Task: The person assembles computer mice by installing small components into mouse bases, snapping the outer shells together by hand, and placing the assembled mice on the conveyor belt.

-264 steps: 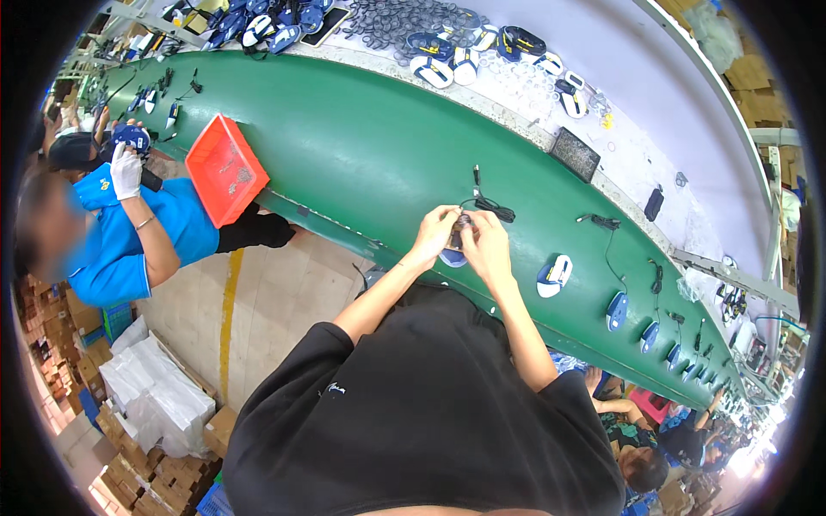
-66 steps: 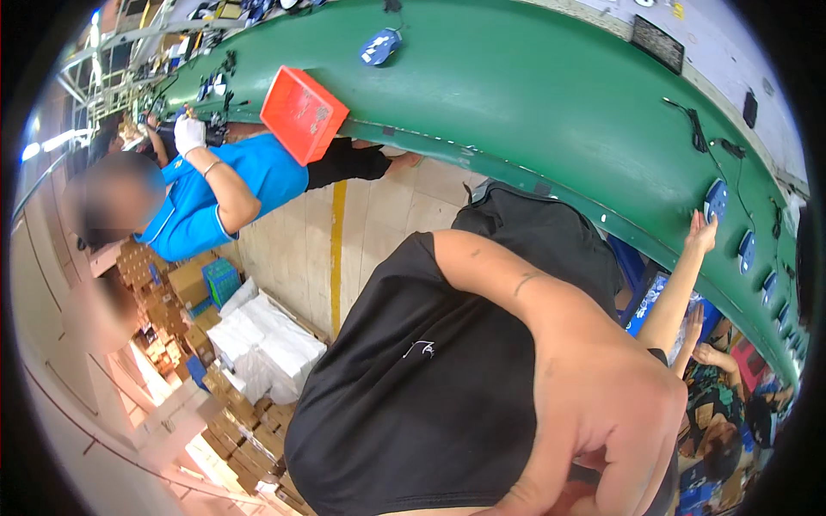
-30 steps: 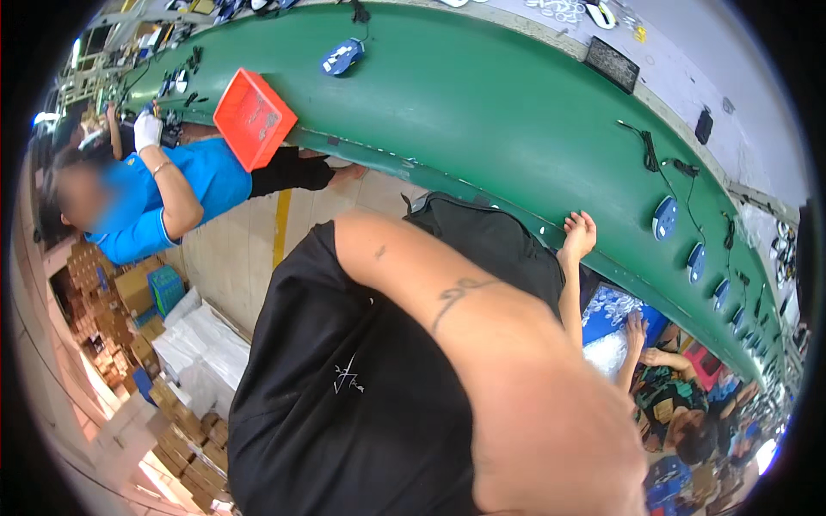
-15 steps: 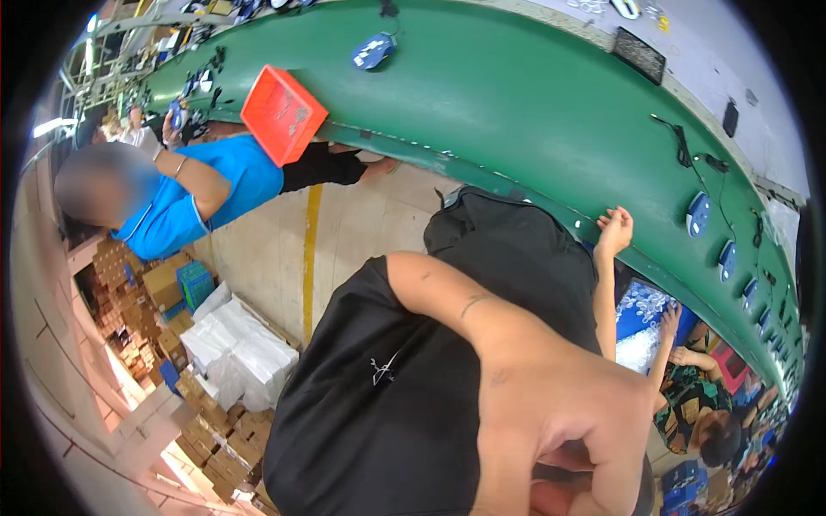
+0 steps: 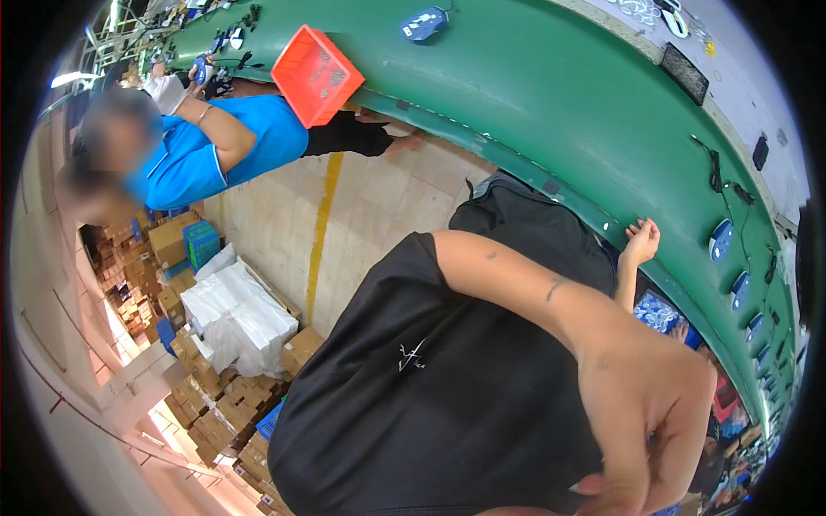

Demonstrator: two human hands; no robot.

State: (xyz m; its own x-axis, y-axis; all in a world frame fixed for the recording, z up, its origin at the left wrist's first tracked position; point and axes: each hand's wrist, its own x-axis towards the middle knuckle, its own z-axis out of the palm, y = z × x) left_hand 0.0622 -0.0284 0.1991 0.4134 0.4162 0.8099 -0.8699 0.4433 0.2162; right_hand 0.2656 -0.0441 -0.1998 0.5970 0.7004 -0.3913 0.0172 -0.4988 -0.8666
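My left hand is large and close at the lower right, its forearm crossing in front of my black shirt. Its fingers are curled inward, and a fingertip shows at the lower edge; whatever they may hold is hidden. My right hand rests by the near edge of the green conveyor belt, loosely spread and holding nothing. The left arm partly covers the right forearm. Closest to the right hand on the belt is a blue mouse-shaped device beside a black cable.
At the left, a person in a blue shirt stands by a red bin holding small parts. Another blue device lies on the belt. Cartons and a white-wrapped stack stand on the floor. Blurred people work at the far right.
The whole view has shifted, with the belt and red bin appearing higher and farther right. My left hand has moved right and slightly lower. My right hand stays by the belt edge.
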